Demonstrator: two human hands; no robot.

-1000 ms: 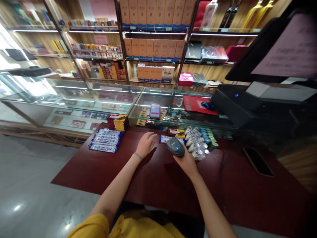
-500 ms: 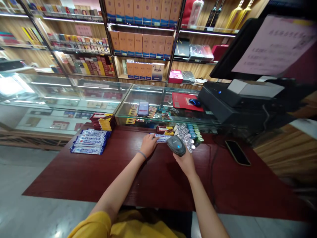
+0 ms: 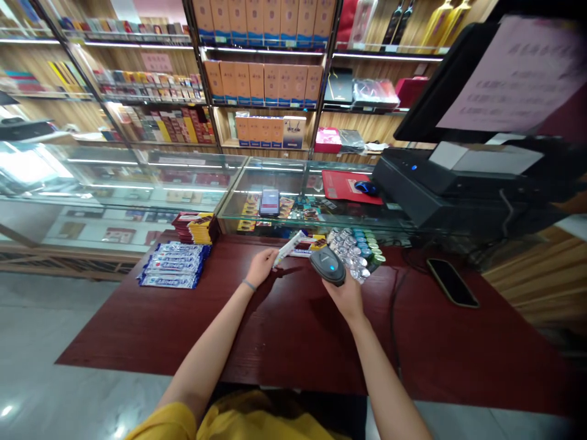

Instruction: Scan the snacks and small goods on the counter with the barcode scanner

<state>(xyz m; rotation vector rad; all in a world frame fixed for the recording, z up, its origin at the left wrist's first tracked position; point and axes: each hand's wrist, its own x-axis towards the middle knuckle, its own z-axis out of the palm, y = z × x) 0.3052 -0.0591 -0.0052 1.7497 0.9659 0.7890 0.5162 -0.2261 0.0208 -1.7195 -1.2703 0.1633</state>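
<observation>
My left hand (image 3: 263, 267) is closed on one end of a slim wrapped snack bar (image 3: 288, 249), which is tilted up off the counter with its pale side showing. In my right hand (image 3: 345, 296) is a dark barcode scanner (image 3: 328, 266) with a blue light on top, its head close to the bar. Behind the scanner lie another blue-and-white wrapped bar (image 3: 300, 252) and a yellow-and-maroon packet (image 3: 317, 241). A cluster of small foil-topped rolls (image 3: 352, 250) stands just beyond my right hand.
Blue-and-white wrapped bars (image 3: 174, 264) lie spread at the left, before stacked yellow-and-maroon packets (image 3: 200, 228). A phone (image 3: 452, 282) rests at the right, near a black cable (image 3: 394, 311). A glass display case (image 3: 275, 165) borders the counter (image 3: 293, 336); a monitor (image 3: 486, 85) leans in.
My left hand has picked up a wrapped bar from the counter, drawn back left and tilted it. The scanner stays in my right hand, nearly in place.
</observation>
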